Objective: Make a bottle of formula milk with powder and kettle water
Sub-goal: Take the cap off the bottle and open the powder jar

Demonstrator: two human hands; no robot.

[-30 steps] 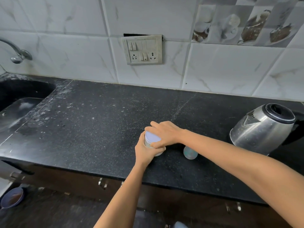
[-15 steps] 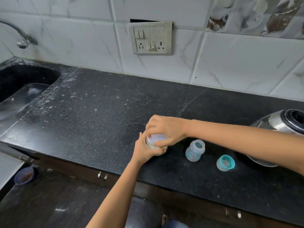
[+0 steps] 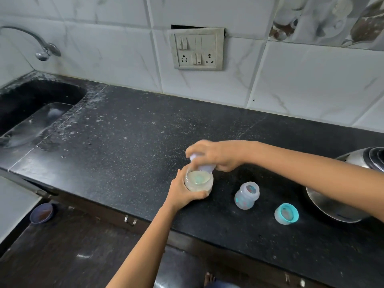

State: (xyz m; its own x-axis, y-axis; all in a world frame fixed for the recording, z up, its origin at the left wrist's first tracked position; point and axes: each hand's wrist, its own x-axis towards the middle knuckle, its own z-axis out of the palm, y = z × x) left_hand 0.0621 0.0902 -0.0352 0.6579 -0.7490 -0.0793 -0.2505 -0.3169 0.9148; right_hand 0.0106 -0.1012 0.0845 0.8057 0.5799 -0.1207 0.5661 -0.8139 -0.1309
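Observation:
A small clear jar of pale formula powder [image 3: 198, 180] stands near the front edge of the black counter [image 3: 128, 146]. My left hand [image 3: 182, 193] grips its side. My right hand [image 3: 216, 154] holds the jar's lilac lid [image 3: 204, 166] just above and behind the open mouth, tilted. A teal scoop shows faintly inside the powder. An open baby bottle [image 3: 247, 195] stands to the right of the jar. Its teal-ringed cap [image 3: 286, 213] lies further right. The steel kettle [image 3: 340, 204] sits at the right edge, partly behind my right forearm.
A black sink [image 3: 37, 100] with a wall tap [image 3: 41, 48] fills the left. A switch and socket plate [image 3: 197, 49] is on the tiled wall. Below the counter are dark cabinet handles [image 3: 130, 220] and a small bowl on the floor [image 3: 41, 213].
My right hand has lifted the lid off the jar, exposing the powder. The view has tilted down, so the bottle and cap now show and the kettle has slid to the right edge.

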